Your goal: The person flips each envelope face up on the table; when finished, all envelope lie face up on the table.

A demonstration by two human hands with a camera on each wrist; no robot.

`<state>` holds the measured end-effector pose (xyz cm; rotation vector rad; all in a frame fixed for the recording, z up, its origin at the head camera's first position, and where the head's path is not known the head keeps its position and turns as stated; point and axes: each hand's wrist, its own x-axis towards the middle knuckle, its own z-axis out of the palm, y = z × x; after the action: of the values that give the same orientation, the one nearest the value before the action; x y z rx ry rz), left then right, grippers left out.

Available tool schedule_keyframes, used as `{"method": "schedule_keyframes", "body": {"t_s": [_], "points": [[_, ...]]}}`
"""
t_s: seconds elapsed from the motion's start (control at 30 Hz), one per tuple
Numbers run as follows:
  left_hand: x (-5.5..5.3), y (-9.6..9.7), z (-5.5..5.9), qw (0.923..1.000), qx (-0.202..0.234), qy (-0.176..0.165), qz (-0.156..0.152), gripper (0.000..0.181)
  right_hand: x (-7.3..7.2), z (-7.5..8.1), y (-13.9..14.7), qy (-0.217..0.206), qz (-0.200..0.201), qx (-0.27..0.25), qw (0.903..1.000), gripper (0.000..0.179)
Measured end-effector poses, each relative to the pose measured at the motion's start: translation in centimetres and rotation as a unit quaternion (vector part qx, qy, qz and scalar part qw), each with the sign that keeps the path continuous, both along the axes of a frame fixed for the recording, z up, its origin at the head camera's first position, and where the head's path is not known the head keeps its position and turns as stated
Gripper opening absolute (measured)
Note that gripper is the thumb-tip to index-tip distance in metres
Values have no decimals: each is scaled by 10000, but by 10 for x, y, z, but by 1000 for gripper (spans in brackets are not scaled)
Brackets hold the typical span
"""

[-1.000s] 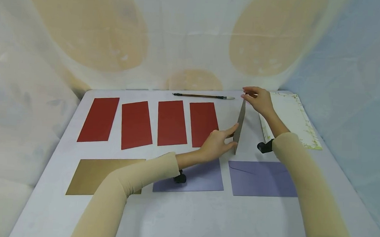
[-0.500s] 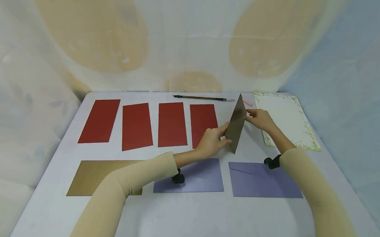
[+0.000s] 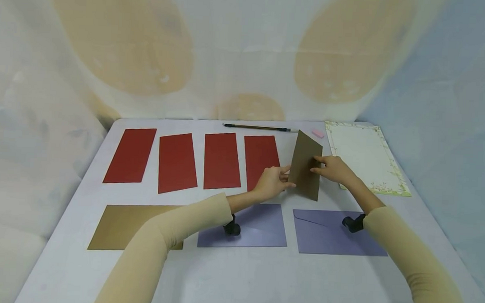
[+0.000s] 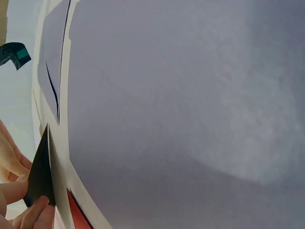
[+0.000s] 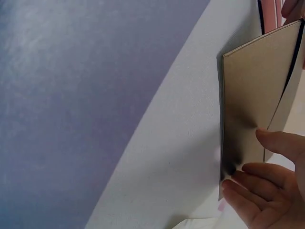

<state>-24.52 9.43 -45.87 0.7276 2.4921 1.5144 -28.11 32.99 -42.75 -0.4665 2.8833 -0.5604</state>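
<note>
A brown-gold envelope [image 3: 307,163] stands upright above the table, right of the red cards. My left hand [image 3: 270,183] pinches its left side between thumb and fingers; in the left wrist view the envelope is a dark wedge by the fingers [image 4: 35,217]. At its right side, my right hand [image 3: 334,169] has thumb and fingertips against the near face, none seen wrapped round the edge. The right wrist view shows the right thumb [image 5: 281,142] by the slanted flap line and the bent fingers [image 5: 255,191] lower on the face.
Several red cards [image 3: 222,162] lie in a row on the white table [image 3: 237,278]. In front are a gold envelope [image 3: 121,227] and two lilac envelopes [image 3: 263,229] [image 3: 324,238]. Behind are a brush [image 3: 257,127], a small pink block [image 3: 318,133] and floral-bordered paper [image 3: 366,157].
The envelope has turned from edge-on to show its broad face. My right hand has moved down from its top corner to its face; my left hand keeps hold, shifted slightly left.
</note>
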Motion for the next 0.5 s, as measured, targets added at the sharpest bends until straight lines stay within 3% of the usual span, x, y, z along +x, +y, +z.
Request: {"method": "schedule_keyframes", "body": {"t_s": [0.3,0.5], "points": [[-3,8,-4,9963,-533,-665,133,50,-4,-7,7,37,32,209,9998,57],[-4,11,-4,9942,-580,-888,153,45,-6,-10,7,-14,5,230,9997,58]]}}
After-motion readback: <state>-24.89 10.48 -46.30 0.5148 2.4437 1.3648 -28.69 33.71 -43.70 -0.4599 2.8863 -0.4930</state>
